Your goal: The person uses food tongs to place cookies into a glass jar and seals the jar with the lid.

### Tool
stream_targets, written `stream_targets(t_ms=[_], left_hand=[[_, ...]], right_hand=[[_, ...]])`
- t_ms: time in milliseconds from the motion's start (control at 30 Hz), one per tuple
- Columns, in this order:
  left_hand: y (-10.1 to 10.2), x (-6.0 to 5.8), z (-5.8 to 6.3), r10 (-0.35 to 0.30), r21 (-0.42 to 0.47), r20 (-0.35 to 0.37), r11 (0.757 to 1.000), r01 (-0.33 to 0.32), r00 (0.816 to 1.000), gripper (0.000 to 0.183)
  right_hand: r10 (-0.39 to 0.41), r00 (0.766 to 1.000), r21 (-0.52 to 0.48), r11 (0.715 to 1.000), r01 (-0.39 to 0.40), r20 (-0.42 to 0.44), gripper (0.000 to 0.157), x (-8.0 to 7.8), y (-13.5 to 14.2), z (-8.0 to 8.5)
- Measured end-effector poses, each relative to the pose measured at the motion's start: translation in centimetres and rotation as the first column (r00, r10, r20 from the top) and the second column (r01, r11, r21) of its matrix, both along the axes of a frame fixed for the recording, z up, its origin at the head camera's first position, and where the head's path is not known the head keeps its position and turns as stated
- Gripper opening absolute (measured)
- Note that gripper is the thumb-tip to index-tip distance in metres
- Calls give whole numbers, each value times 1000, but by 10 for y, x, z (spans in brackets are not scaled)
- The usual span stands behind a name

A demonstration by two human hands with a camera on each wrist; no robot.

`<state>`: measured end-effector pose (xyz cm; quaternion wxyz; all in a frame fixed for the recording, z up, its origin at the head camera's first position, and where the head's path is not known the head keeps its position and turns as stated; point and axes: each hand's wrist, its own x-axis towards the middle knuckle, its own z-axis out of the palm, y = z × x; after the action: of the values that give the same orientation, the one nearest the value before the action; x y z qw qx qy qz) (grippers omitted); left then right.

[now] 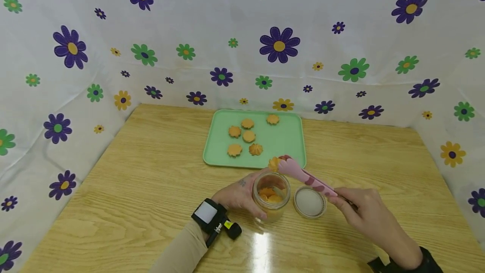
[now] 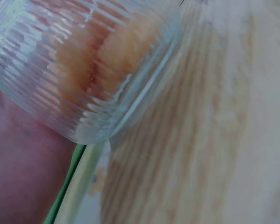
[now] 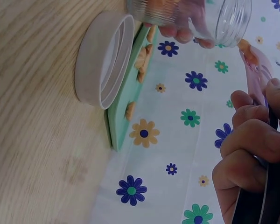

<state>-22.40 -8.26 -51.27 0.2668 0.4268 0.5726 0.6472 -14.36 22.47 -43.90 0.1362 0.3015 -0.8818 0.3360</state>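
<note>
My left hand (image 1: 242,197) holds a ribbed glass jar (image 1: 272,210) around its side, and several cookies (image 1: 270,196) lie inside it. In my right hand (image 1: 365,210) is a pair of pink tongs (image 1: 303,175), their tips just above the jar's far rim. A small scalloped cookie (image 1: 274,164) is pinched in the tongs. In the right wrist view the fingers (image 3: 252,140) curl round the dark tong handles (image 3: 266,191). The left wrist view shows the jar (image 2: 93,112) close up, with cookies blurred behind the ribbed glass.
Behind the jar lies a green tray (image 1: 288,138) with several cookies (image 1: 249,136) spread over it. A round lid (image 1: 310,202), inside facing up, rests on the wooden table (image 1: 151,159) right of the jar. A flowered cloth (image 1: 242,62) hangs at the back and sides.
</note>
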Motion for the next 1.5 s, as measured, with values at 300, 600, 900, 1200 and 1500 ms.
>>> stream_targets(t_ms=[300,600,900,1200,1500], left_hand=[[-2,0,1,46,-75,31,996,-44,998,99],[-3,2,3,80,-127,36,989,-75,996,104],[-2,2,3,50,-75,71,996,-44,996,100],[-1,1,2,55,-76,74,996,-49,996,99],[0,3,10,36,-52,64,998,-33,997,96]], right_hand=[[38,999,0,999,-38,34,32,9,0,-2],[88,995,-6,996,-88,49,28,12,-2,-3],[128,990,-3,992,-128,65,28,13,-5,-2],[124,991,-4,992,-124,57,27,16,-4,-4],[138,990,-9,990,-138,38,25,17,-6,-3]])
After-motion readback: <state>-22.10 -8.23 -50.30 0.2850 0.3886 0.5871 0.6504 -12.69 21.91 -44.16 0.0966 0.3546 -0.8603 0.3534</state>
